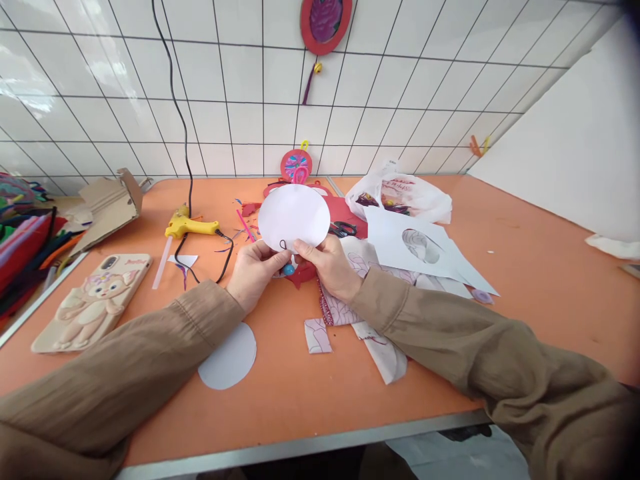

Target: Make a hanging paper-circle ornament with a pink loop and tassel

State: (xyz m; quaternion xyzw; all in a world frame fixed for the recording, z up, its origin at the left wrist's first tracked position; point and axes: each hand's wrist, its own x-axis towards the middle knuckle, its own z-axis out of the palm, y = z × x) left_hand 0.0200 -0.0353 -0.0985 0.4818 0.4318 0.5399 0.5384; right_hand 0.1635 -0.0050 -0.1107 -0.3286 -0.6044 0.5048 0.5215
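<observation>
A round white paper disc (294, 215) is held upright above the middle of the table. My left hand (254, 272) pinches its lower edge, thumb in front. Beside it, my right hand (336, 267) grips the same edge with thumb on top. Between the thumbs a small dark cord loop (283, 245) lies against the disc, and a blue bead (289, 269) hangs just below. Red material shows under the hands, partly hidden. Another white disc (229, 357) lies on the table near my left forearm.
On the orange table (280, 413), a yellow glue gun (193, 225) and a phone in a case (95, 303) lie to the left. Scissors (343, 229), patterned fabric (345, 287), cut white paper (395, 233) and a plastic bag (400, 193) are to the right.
</observation>
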